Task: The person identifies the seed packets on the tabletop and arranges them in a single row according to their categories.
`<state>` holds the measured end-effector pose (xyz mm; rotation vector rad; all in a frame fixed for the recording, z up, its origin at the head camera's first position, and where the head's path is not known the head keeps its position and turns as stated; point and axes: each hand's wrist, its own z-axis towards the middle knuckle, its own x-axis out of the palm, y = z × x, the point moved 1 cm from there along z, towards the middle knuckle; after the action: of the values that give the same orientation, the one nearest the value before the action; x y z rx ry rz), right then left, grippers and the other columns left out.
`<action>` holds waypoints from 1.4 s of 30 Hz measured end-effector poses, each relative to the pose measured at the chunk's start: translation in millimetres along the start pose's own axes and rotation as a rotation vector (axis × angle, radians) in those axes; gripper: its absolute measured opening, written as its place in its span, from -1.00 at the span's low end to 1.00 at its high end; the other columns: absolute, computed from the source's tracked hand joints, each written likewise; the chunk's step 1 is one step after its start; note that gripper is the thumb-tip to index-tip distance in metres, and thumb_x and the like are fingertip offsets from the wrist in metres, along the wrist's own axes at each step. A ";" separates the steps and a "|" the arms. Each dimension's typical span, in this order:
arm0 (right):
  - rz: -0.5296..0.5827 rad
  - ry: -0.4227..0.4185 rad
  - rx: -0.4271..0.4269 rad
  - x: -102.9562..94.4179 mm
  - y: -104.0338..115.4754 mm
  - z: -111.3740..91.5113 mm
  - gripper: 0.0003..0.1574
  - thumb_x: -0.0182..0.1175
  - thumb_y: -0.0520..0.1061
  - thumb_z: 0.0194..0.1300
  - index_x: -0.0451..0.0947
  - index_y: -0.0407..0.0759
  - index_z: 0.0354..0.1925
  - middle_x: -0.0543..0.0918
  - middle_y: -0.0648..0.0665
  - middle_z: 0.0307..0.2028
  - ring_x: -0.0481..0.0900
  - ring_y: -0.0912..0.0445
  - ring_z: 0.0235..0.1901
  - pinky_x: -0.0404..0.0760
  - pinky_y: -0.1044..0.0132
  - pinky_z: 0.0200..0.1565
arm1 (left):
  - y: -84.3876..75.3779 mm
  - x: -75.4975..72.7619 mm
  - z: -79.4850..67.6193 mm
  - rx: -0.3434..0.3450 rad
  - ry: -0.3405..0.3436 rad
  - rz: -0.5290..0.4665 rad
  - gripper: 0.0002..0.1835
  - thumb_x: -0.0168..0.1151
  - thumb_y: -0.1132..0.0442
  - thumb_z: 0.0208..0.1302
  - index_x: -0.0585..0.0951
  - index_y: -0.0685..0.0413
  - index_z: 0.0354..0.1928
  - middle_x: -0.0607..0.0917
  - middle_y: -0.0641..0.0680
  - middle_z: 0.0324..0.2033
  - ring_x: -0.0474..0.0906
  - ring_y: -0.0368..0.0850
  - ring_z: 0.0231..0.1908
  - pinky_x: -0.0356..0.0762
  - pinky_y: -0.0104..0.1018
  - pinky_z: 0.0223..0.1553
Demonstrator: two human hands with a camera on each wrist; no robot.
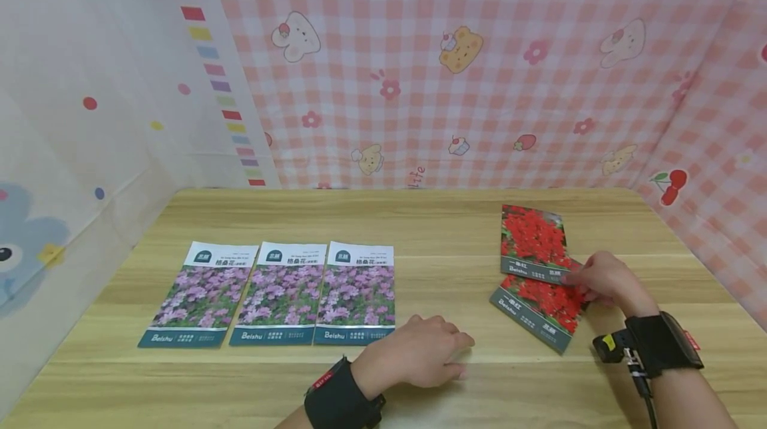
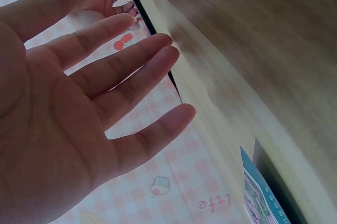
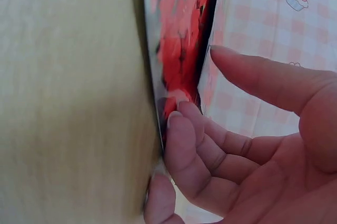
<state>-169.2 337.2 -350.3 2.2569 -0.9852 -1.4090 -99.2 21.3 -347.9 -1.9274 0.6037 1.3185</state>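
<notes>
Purple packets (image 1: 278,297) aligned, 9 o'clock | red packets (image 1: 539,302) likely pending, 3 o'clock | left hand (image 1: 416,352) loose | right hand (image 1: 608,280) seemingly pinching upper red packet (image 1: 532,237)

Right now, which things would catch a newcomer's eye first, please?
Probably two red-flower packets on the right of the table, one overlapping the other, the right hand at their edge. Next, three purple-flower packets in a row on the left, and the pink checked cloth behind.

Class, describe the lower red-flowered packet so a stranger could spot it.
Start at the wooden table, then go right to the right hand. Left of it lies the lower red-flowered packet, nearer the viewer than the upper red-flowered packet, which partly covers it.
</notes>
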 end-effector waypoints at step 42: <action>0.057 -0.066 -0.046 6.7 2.1 12.2 -0.86 0.18 -0.28 0.08 0.47 -0.36 -0.52 0.36 -0.01 -0.65 0.28 0.20 -0.70 0.30 0.38 -0.63 | -0.2 2.4 -1.1 0.031 -0.016 0.035 -0.55 0.17 -0.02 0.20 0.50 -0.12 0.13 0.54 -0.14 0.02 0.38 -0.23 0.04 0.36 -0.24 -0.10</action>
<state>-178.8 332.2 -359.4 2.1451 -1.0187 -1.4753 -97.5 20.6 -349.8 -1.8881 0.6486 1.3370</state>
